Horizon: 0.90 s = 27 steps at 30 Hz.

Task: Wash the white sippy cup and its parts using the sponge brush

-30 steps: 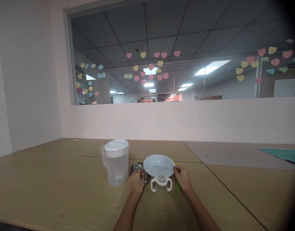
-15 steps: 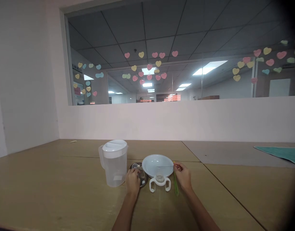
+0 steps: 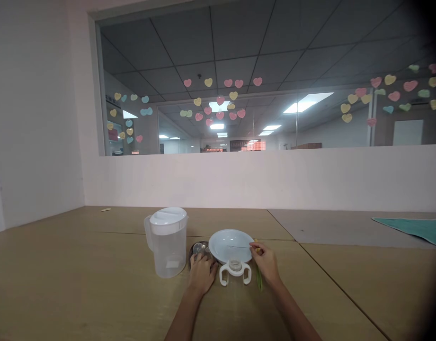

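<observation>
The right hand has its thumb and fingertips pinched together on the right end of a thin rod, which reaches left across the white bowl; whether its tip touches the bowl cannot be told. A light, firm pinch near the end should keep the rod level, with the wrist kept clear of the white two-handled ring standing just on the near side of the bowl. The left hand lies palm down, fingers loosely bent, over the metal dish left of the bowl; I cannot tell whether it grips anything. Spread fingers would serve best there, since the clear round piece in the dish looks easy to tip. The pitcher stands close on the left, so sideways moves of that hand are best kept small.
</observation>
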Each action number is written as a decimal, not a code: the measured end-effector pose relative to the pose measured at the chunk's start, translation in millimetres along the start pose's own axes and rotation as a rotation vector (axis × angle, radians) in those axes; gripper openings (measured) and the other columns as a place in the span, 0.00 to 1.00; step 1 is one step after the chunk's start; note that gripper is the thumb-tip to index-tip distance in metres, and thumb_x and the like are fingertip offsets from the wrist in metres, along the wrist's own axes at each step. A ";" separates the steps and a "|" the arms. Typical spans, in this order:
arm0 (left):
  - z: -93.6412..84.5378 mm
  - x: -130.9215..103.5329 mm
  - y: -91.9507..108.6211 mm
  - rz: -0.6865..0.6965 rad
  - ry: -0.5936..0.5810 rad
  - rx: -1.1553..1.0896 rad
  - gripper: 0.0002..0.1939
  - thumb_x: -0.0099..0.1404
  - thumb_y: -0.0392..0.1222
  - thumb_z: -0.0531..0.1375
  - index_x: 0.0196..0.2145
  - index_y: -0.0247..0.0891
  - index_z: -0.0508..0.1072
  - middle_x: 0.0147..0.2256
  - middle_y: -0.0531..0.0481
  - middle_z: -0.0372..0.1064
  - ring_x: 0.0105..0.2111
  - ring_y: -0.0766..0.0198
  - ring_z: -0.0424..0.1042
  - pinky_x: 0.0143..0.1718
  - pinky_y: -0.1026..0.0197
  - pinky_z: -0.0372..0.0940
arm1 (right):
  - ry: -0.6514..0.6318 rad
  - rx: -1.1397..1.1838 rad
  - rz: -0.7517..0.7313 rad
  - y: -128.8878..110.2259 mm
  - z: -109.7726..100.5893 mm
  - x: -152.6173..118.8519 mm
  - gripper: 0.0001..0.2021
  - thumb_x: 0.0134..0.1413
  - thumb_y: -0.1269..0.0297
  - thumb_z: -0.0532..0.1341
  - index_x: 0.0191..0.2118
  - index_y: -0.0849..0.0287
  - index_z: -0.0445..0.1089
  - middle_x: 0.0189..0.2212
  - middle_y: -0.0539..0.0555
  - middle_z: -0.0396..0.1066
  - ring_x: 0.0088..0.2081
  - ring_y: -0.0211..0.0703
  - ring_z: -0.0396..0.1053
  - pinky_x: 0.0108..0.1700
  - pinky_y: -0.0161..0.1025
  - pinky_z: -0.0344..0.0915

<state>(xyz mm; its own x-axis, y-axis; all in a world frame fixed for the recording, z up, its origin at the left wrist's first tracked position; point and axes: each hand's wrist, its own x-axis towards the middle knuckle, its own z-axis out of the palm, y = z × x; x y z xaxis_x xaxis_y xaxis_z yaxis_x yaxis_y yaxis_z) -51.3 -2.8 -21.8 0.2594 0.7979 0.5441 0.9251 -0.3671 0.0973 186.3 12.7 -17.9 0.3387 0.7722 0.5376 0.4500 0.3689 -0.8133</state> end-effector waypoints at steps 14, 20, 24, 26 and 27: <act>-3.5 1.9 3.6 0.055 0.023 0.060 0.22 0.68 0.42 0.43 0.31 0.39 0.75 0.32 0.44 0.74 0.41 0.55 0.66 0.51 0.44 0.47 | -0.022 -0.015 -0.013 1.7 -0.9 -0.7 0.19 0.44 0.52 0.55 0.32 0.61 0.76 0.28 0.56 0.74 0.26 0.43 0.66 0.31 0.38 0.63; -3.8 1.0 4.1 0.010 0.006 0.084 0.22 0.68 0.46 0.45 0.30 0.39 0.76 0.33 0.43 0.73 0.41 0.54 0.66 0.51 0.44 0.47 | 0.003 0.003 -0.049 1.0 -0.7 -1.7 0.17 0.44 0.53 0.56 0.30 0.60 0.75 0.27 0.56 0.74 0.25 0.43 0.66 0.30 0.38 0.62; -2.5 -1.1 4.9 -0.029 0.033 0.091 0.22 0.67 0.49 0.45 0.33 0.41 0.76 0.35 0.44 0.73 0.44 0.53 0.65 0.53 0.42 0.45 | 0.013 0.018 -0.052 2.0 0.1 -1.5 0.17 0.44 0.52 0.57 0.30 0.60 0.75 0.27 0.56 0.74 0.25 0.43 0.66 0.30 0.38 0.62; -3.2 -0.6 5.6 -0.048 0.020 0.099 0.23 0.67 0.48 0.44 0.30 0.39 0.77 0.34 0.43 0.74 0.44 0.53 0.66 0.54 0.42 0.45 | 0.018 0.040 -0.037 2.6 -0.2 -1.3 0.19 0.44 0.50 0.56 0.32 0.61 0.75 0.27 0.56 0.74 0.25 0.43 0.66 0.30 0.38 0.62; -4.1 0.0 6.0 -0.058 0.011 0.106 0.24 0.68 0.47 0.44 0.29 0.38 0.77 0.32 0.42 0.74 0.43 0.53 0.66 0.54 0.43 0.45 | 0.024 0.050 -0.024 2.7 -0.7 -1.3 0.20 0.45 0.49 0.56 0.33 0.61 0.75 0.27 0.56 0.74 0.24 0.43 0.66 0.29 0.38 0.62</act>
<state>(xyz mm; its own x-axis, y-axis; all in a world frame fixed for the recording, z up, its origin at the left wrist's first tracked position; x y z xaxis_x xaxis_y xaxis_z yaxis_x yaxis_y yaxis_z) -46.9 -6.9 -17.8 0.2017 0.8107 0.5497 0.9628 -0.2672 0.0408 187.6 12.3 -20.6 0.3485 0.7499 0.5623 0.4167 0.4134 -0.8096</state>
